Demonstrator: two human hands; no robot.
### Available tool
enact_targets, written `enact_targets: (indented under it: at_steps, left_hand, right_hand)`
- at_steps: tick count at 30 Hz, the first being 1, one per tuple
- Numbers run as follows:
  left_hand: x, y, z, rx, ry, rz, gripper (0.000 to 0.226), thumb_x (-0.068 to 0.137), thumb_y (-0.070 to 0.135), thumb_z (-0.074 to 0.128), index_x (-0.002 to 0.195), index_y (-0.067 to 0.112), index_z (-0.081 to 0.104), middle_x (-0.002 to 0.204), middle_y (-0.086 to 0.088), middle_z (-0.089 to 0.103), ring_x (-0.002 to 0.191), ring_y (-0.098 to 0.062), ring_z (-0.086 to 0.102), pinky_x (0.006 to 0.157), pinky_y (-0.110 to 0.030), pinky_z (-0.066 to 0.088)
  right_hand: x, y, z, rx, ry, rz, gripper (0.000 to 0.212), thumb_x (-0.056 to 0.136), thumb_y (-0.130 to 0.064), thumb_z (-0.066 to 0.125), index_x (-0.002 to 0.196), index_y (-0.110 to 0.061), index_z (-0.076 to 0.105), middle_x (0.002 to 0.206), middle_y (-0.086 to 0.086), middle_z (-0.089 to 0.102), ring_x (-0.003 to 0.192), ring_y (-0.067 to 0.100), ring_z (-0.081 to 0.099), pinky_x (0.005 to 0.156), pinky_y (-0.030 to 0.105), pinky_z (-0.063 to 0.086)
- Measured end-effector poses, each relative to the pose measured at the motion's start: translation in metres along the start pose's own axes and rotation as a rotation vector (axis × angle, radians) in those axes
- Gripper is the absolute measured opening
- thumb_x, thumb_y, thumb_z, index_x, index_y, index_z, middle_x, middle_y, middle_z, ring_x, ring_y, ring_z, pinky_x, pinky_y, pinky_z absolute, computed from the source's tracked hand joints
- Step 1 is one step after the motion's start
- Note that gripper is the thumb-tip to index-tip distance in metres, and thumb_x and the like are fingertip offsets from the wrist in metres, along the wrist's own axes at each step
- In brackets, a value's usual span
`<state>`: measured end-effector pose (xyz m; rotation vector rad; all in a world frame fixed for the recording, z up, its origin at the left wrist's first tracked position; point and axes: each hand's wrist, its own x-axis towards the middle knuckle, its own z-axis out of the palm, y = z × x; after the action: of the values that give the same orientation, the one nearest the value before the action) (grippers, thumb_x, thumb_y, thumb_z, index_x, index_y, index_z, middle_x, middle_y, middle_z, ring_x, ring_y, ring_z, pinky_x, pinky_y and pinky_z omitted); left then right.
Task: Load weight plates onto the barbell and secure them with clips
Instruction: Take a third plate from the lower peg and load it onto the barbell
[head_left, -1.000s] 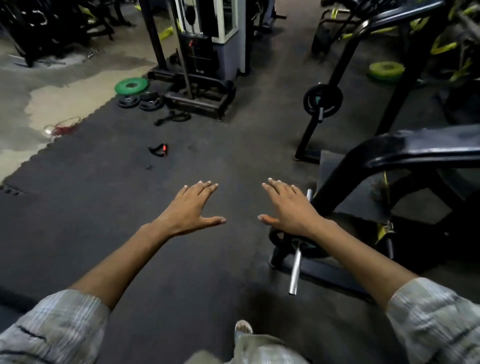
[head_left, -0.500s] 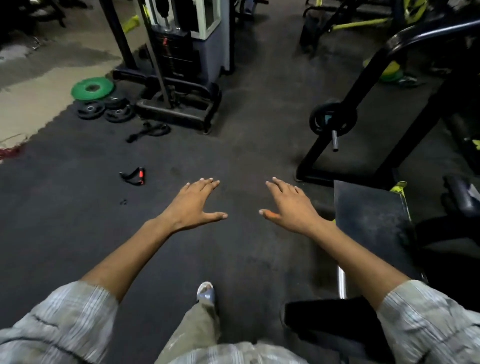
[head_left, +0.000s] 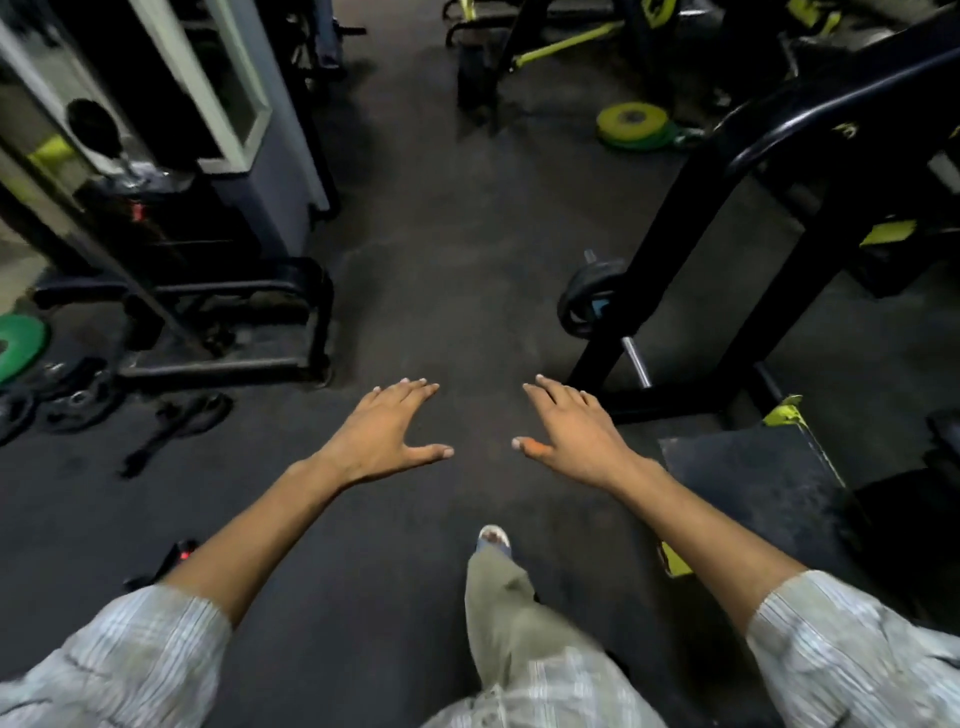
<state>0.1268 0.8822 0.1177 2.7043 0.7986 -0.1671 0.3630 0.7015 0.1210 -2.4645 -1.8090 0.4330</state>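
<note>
1. Hovering palm-down, your left hand (head_left: 387, 431) is extended, fingers straight, holding nothing.
2. Your right hand (head_left: 574, 428) mirrors it, empty.
3. Black weight plate (head_left: 582, 306) sits on a peg (head_left: 636, 361) beyond it.

left hand (head_left: 384, 431): reaching forward, fingers straight, palm down, holding nothing
right hand (head_left: 576, 428): doing likewise
black plate (head_left: 589, 299): sitting on rack peg (head_left: 636, 358)
green plate (head_left: 18, 345): lying on floor, far left

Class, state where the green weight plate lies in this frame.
In the head view the green weight plate lies on the floor at the far left edge, partly cut off, just behind the small black plates.
</note>
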Motion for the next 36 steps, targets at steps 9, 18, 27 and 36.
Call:
enact_targets:
  at_steps: [9,18,27,36]
  left_hand:
    - [0.266,-0.082,-0.084,-0.055,-0.055,0.080,0.117,0.067,0.095,0.036,0.159,0.023,0.030,0.166,-0.001,0.033,0.155,-0.021,0.026,0.126,-0.047,0.022]
    - [0.548,-0.141,-0.129,0.016,-0.190,0.373,0.108,0.077,0.087,0.049,0.161,0.023,0.026,0.167,-0.002,0.030,0.156,-0.021,0.025,0.126,-0.047,0.020]
    - [0.773,-0.095,-0.179,0.184,-0.374,0.781,0.103,0.082,0.081,0.053,0.161,0.022,0.024,0.167,-0.003,0.029,0.155,-0.021,0.025,0.126,-0.044,0.018]
    - [0.935,0.008,-0.159,0.297,-0.483,1.087,0.101,0.083,0.080,0.054,0.161,0.023,0.026,0.167,-0.002,0.030,0.155,-0.020,0.025,0.126,-0.045,0.017]
  right_hand:
    - [0.232,0.072,-0.079,0.032,-0.041,0.113,0.083,0.094,-0.063,0.055,0.159,-0.017,0.030,0.167,0.008,0.029,0.152,0.029,0.033,0.121,0.049,0.032]
    - [0.428,0.148,-0.101,0.111,-0.030,0.370,0.083,0.095,-0.061,0.055,0.160,-0.017,0.028,0.168,0.008,0.028,0.152,0.029,0.033,0.122,0.050,0.031]
    - [0.527,0.218,-0.141,0.266,0.087,0.720,0.081,0.095,-0.059,0.057,0.160,-0.020,0.029,0.166,0.007,0.031,0.148,0.030,0.038,0.119,0.045,0.033]
    - [0.567,0.306,-0.141,0.413,0.167,1.051,0.079,0.096,-0.056,0.057,0.160,-0.019,0.029,0.166,0.008,0.031,0.150,0.029,0.035,0.119,0.044,0.035]
